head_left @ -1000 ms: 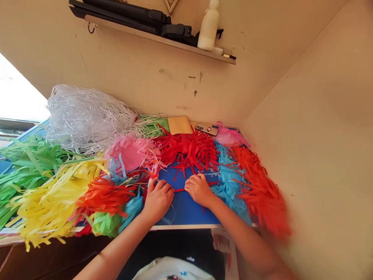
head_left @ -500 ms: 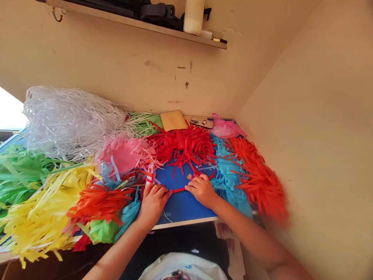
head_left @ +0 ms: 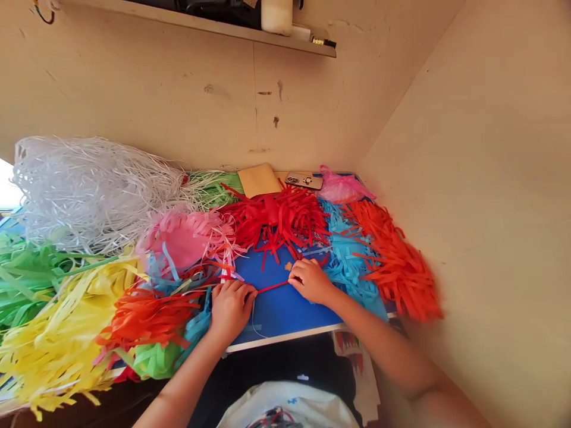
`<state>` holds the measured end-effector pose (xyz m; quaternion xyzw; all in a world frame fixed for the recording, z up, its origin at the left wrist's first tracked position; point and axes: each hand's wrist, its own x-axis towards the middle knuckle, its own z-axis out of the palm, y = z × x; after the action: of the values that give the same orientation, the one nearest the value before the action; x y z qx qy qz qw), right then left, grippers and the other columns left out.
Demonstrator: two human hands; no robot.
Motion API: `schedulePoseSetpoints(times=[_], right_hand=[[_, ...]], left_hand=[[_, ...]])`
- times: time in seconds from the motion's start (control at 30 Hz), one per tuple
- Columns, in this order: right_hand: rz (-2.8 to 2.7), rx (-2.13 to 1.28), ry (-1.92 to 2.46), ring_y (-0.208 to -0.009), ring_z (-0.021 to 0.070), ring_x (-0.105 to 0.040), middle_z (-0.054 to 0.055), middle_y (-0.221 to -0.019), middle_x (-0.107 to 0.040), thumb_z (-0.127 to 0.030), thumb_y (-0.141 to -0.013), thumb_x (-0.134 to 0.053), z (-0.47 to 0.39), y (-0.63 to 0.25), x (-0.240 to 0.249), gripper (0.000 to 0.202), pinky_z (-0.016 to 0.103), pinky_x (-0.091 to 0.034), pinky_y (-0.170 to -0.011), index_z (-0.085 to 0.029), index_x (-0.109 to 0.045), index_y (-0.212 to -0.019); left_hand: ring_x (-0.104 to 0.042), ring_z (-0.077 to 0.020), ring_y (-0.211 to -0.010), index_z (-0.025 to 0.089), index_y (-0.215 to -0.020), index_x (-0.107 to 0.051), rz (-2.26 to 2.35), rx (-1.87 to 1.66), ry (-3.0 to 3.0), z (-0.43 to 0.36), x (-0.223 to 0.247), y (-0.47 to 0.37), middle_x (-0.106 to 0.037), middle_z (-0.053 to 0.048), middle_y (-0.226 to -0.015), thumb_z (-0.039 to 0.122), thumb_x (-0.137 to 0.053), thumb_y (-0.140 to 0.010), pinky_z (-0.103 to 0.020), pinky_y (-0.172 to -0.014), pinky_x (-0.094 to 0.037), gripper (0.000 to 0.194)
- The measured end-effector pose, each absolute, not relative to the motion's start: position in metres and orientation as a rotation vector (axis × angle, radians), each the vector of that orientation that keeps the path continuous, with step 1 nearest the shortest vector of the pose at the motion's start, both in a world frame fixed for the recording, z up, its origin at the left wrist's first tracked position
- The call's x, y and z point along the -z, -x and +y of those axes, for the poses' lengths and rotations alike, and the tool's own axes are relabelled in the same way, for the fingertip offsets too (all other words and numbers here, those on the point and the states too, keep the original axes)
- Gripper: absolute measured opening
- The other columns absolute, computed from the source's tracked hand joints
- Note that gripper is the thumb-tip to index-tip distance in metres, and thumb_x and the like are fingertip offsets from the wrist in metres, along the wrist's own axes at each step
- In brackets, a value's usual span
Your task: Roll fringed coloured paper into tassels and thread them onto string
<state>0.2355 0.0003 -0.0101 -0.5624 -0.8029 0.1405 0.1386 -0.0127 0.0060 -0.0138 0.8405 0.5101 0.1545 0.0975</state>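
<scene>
1. A tan wall [head_left: 200,119] stands behind a blue table [head_left: 279,315], and a shelf [head_left: 200,27] sticks out of the wall with the bottom of a white bottle [head_left: 276,16] on it (the top is cut off).
2. The left hand [head_left: 232,306] is low over the front part of the table. Its thumb and fingers pinch a thin red strip [head_left: 273,288].
3. The right hand [head_left: 311,280] pinches the same strip between its thumb and fingers.
4. The red strip goes across the gap between the two hands, over the blue table. It looks straight and tilts up a little toward the right hand.
5. Just past the strip is a big pile of red fringe [head_left: 279,217]. A tan phone [head_left: 304,180], a yellow paper [head_left: 259,180] and a pink bag [head_left: 341,186] are behind it, near the wall.
6. Beside the left hand are orange fringe [head_left: 151,315] and pink fringe [head_left: 185,241]. Farther left are yellow fringe [head_left: 66,333], green fringe [head_left: 27,276] and a fluffy heap of white strips [head_left: 89,190].
7. Light blue fringe [head_left: 350,255] is near the right hand, with red-orange fringe [head_left: 399,264] next to it.
</scene>
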Motion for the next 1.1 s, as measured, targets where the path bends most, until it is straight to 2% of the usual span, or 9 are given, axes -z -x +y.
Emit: schedulePoseSetpoints(times=[0.17, 0.27, 0.33, 0.4, 0.53, 0.73, 0.83, 0.97, 1.1], right_hand=[[-2.316, -0.401, 1.764, -0.076, 0.0166, -0.055, 0.001, -0.076, -0.066, -0.018, -0.08, -0.065, 0.011, -0.224, 0.003, 0.013, 0.032, -0.025, -0.073, -0.018, -0.063, -0.067], [-2.384, -0.363, 1.707, -0.079, 0.017, -0.056, 0.001, -0.083, -0.068, -0.018, -0.081, -0.065, 0.012, -0.223, -0.003, 0.004, 0.033, -0.025, -0.075, -0.02, -0.066, -0.078], [-2.455, -0.341, 1.615, -0.087, 0.0171, -0.057, 0.0, -0.092, -0.07, -0.016, -0.084, -0.063, 0.008, -0.223, -0.006, 0.01, 0.034, -0.026, -0.078, -0.023, -0.068, -0.087], [-2.529, -0.295, 1.498, -0.092, 0.0173, -0.057, 0.001, -0.099, -0.07, -0.014, -0.086, -0.06, 0.003, -0.224, -0.006, 0.015, 0.036, -0.026, -0.081, -0.025, -0.069, -0.091], [-2.62, -0.045, 1.251, -0.093, 0.0198, -0.055, 0.006, -0.091, -0.07, -0.021, -0.091, -0.056, 0.001, -0.222, 0.001, 0.013, 0.038, -0.028, -0.081, -0.018, -0.068, -0.088], [-2.544, 0.042, 1.302, -0.079, 0.0161, -0.056, 0.003, -0.077, -0.069, -0.017, -0.089, -0.057, -0.01, -0.207, -0.015, 0.018, 0.036, -0.029, -0.076, -0.018, -0.067, -0.074], [-2.364, -0.206, 1.345, -0.078, 0.0149, -0.057, -0.001, -0.079, -0.072, -0.024, -0.087, -0.063, -0.035, -0.201, -0.044, 0.015, 0.035, -0.03, -0.077, -0.023, -0.07, -0.074], [-1.875, -1.001, 1.32, -0.085, 0.0178, -0.059, 0.001, -0.089, -0.073, -0.039, -0.092, -0.056, -0.056, -0.195, -0.073, 0.024, 0.035, -0.037, -0.081, -0.025, -0.074, -0.084], [-1.252, -1.732, 1.102, -0.068, 0.015, -0.058, -0.001, -0.068, -0.068, -0.049, -0.073, -0.075, -0.055, -0.186, -0.064, 0.03, 0.029, -0.044, -0.071, -0.019, -0.074, -0.072]], left_hand=[[-0.059, -0.0266, -0.081, 0.019, -0.067, -0.066, 1.616, -0.35, -2.492, 0.009, 0.001, 0.0, -0.067, -0.007, -0.071, 0.028, -0.055, -0.085, -0.045, -0.083, -0.032, 0.023], [-0.058, -0.0264, -0.09, 0.022, -0.085, -0.071, 1.559, -0.357, -2.538, 0.01, -0.005, -0.001, -0.07, -0.006, -0.083, 0.022, -0.055, -0.085, -0.046, -0.089, -0.031, 0.016], [-0.057, -0.0254, -0.097, 0.03, -0.098, -0.072, 1.425, -0.401, -2.616, 0.008, -0.005, 0.0, -0.071, -0.004, -0.092, 0.016, -0.054, -0.086, -0.047, -0.094, -0.03, 0.025], [-0.057, -0.0251, -0.097, 0.033, -0.097, -0.073, 1.276, -0.475, -2.713, 0.005, -0.002, 0.0, -0.072, -0.002, -0.092, 0.01, -0.054, -0.085, -0.048, -0.096, -0.029, 0.032], [-0.06, -0.0243, -0.09, 0.025, -0.092, -0.074, 1.231, -0.617, -2.796, 0.0, 0.005, -0.009, -0.07, -0.005, -0.086, 0.01, -0.056, -0.085, -0.051, -0.1, -0.029, 0.025], [-0.063, -0.0198, -0.077, 0.021, -0.083, -0.072, 1.281, -0.758, -2.8, -0.003, -0.009, -0.015, -0.069, -0.003, -0.077, 0.012, -0.053, -0.089, -0.049, -0.103, -0.03, 0.022], [-0.065, -0.0177, -0.084, 0.024, -0.094, -0.071, 1.176, -0.953, -2.754, -0.016, -0.031, -0.003, -0.073, -0.001, -0.087, 0.013, -0.048, -0.093, -0.048, -0.109, -0.023, 0.026], [-0.067, -0.0144, -0.088, 0.027, -0.105, -0.068, 0.919, -1.139, -2.704, -0.037, -0.058, 0.009, -0.075, 0.003, -0.091, 0.019, -0.043, -0.098, -0.047, -0.115, -0.014, 0.028], [-0.069, -0.0139, -0.084, 0.026, -0.103, -0.068, 0.876, -1.241, -2.653, -0.042, -0.068, 0.009, -0.076, 0.002, -0.087, 0.019, -0.045, -0.098, -0.044, -0.115, -0.016, 0.025]])
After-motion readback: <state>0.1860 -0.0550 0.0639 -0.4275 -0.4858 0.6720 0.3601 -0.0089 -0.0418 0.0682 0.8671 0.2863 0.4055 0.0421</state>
